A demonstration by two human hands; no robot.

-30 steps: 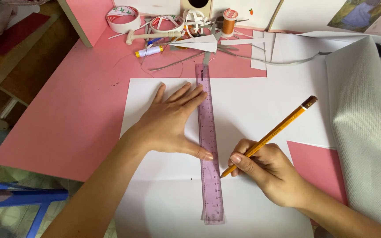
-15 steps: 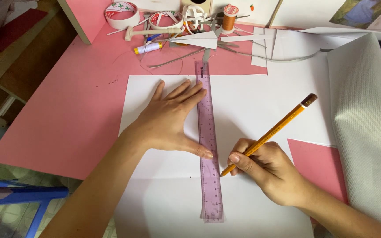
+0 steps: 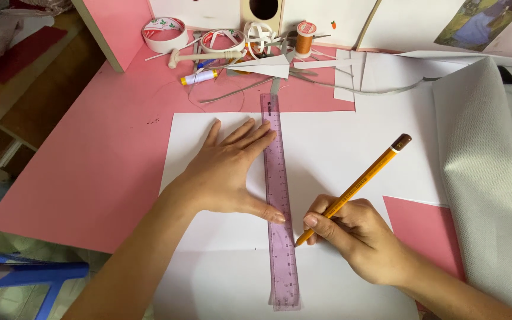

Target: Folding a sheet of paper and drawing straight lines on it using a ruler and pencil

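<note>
My left hand (image 3: 226, 172), fingers spread, presses the clear purple plastic ruler (image 3: 280, 201) onto white paper (image 3: 339, 148) covering the pink tabletop (image 3: 90, 172); my right hand (image 3: 357, 237) pinches a yellow wooden pencil (image 3: 357, 186).

Two bare forearms enter from the lower edge and end in the left hand (image 3: 226, 175) and the right hand (image 3: 360, 237). No sleeve, cuff or glove covers either arm as far as the edge of view. No ring, watch, bracelet or band shows on the fingers or wrists. The fingernails are short and unpainted, with the thumbnail of the right hand plainly visible
</note>
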